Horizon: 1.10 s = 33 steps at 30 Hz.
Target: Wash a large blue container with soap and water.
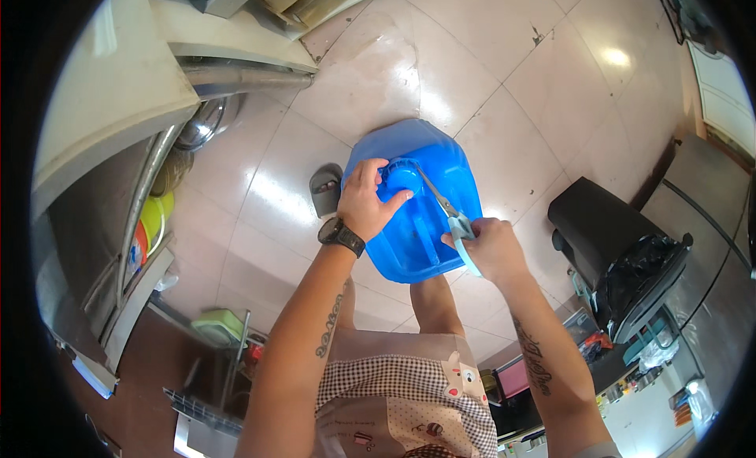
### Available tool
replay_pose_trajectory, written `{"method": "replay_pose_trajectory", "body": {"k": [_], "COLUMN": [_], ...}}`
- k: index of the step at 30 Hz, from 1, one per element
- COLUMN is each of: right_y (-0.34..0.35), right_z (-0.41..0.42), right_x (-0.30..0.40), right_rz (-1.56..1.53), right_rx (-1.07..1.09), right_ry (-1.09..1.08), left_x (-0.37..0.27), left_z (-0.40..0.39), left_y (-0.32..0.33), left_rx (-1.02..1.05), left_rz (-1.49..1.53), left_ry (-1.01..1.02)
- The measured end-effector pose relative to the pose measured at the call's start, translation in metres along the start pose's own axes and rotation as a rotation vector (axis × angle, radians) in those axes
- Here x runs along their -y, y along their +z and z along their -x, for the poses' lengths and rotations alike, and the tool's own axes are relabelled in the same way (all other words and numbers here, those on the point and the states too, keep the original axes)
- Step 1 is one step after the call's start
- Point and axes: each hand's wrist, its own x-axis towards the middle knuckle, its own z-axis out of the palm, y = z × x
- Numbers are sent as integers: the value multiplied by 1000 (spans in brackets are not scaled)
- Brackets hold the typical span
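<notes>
A large blue plastic jerrycan (pixel 423 239) stands on the tiled floor in front of me, its round blue screw cap (pixel 404 179) near the top. My left hand (pixel 370 199), with a black watch on the wrist, rests its fingers and thumb around the left side of the cap. In my right hand (pixel 493 248) are scissors (pixel 440 198) with light blue handles. Their blades point up and left, with the tips at the right edge of the cap. Whether the blades are slightly parted is hard to tell.
A grey slipper (pixel 325 192) with a foot in it is left of the jerrycan. A black trash bin (pixel 608 239) with a black bag stands to the right. A pale counter (pixel 118 103) with metal legs is at the upper left, pots and a green basin (pixel 218 327) below.
</notes>
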Motion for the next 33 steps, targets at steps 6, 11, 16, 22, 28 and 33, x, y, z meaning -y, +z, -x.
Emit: {"method": "replay_pose_trajectory", "body": {"k": [6, 11, 16, 22, 28, 33], "right_y": [-52, -86, -84, 12, 42, 76], "right_z": [-8, -27, -35, -7, -2, -18], "right_x": [39, 100, 128, 42, 11, -19], "right_rz": [365, 718, 911, 373, 110, -78], "right_rx": [8, 110, 198, -162, -346, -477], "right_ry": [-155, -197, -243, -108, -49, -132], "left_x": [5, 4, 3, 10, 8, 4], "left_z": [3, -5, 0, 4, -7, -11], "left_y": [1, -5, -3, -9, -4, -9], "left_rx": [-17, 8, 33, 18, 88, 125], "left_rz": [26, 54, 29, 58, 26, 19], "left_ry": [-27, -80, -89, -55, -6, -97]}}
